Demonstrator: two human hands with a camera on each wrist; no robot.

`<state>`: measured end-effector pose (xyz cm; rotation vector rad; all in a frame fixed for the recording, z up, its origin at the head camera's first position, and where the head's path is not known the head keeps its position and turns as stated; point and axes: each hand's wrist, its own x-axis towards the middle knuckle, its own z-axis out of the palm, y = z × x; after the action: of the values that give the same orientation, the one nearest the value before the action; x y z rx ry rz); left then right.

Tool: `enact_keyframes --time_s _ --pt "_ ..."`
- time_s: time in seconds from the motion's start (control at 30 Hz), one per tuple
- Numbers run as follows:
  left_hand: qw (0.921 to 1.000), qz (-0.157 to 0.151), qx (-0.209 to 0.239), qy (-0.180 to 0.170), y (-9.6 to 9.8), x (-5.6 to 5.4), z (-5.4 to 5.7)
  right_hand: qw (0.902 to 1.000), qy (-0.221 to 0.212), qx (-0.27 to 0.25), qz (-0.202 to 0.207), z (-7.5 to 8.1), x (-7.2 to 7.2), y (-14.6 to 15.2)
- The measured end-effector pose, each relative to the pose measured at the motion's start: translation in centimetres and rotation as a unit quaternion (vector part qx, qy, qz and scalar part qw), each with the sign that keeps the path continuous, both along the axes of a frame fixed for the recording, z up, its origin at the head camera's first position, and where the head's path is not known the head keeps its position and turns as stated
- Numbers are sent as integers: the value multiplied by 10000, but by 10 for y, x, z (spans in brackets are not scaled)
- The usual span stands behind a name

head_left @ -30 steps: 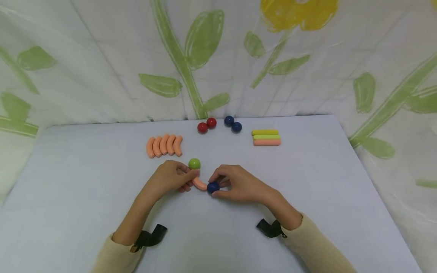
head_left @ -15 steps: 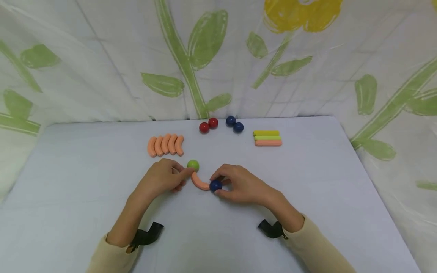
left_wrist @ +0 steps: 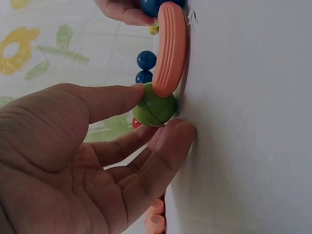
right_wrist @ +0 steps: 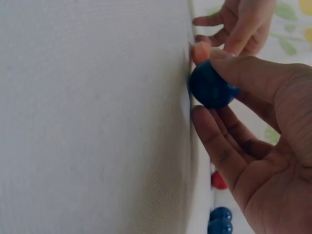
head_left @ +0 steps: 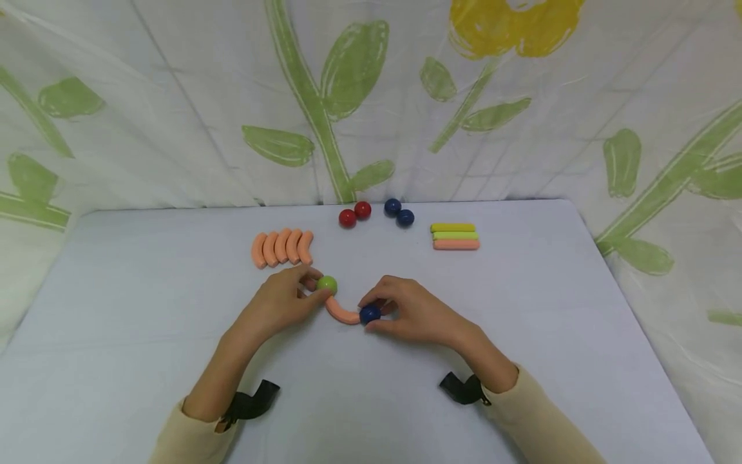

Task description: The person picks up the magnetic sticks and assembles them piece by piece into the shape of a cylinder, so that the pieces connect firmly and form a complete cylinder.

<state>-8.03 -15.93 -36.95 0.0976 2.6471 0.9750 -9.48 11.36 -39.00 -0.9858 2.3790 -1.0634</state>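
A curved orange stick (head_left: 342, 313) lies on the white table between a green ball (head_left: 327, 285) and a dark blue ball (head_left: 370, 314), one end against each. With thumb and fingers, my left hand (head_left: 284, 299) pinches the green ball; in the left wrist view the ball (left_wrist: 155, 108) sits between thumb and fingertips. My right hand (head_left: 414, 311) grips the blue ball the same way, and the right wrist view shows the ball (right_wrist: 212, 85) between its thumb and fingers. In that view the orange stick is mostly hidden behind the ball.
Several curved orange sticks (head_left: 282, 247) lie in a row beyond my left hand. Two red balls (head_left: 355, 214) and two dark blue balls (head_left: 399, 213) stand near the table's far edge. Three straight sticks (head_left: 455, 236), yellow, lime and orange, lie at the back right. A leaf-painted curtain (head_left: 197, 103) hangs behind.
My left hand has let go of the curved orange stick and moved onto the green ball. The blue ball, still in my right hand, has shifted slightly right, with the stick's end against it.
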Motion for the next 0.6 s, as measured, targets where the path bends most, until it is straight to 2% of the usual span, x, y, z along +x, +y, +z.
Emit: enact_keyframes --time_s 0.4,0.6 --pt "9999 -12 -86 -65 -1 1 1 9998 -59 -167 -73 0 -8 10" --pt "9995 -39 -135 -280 -1 1 4 9993 -3 -340 -180 -2 -12 15"
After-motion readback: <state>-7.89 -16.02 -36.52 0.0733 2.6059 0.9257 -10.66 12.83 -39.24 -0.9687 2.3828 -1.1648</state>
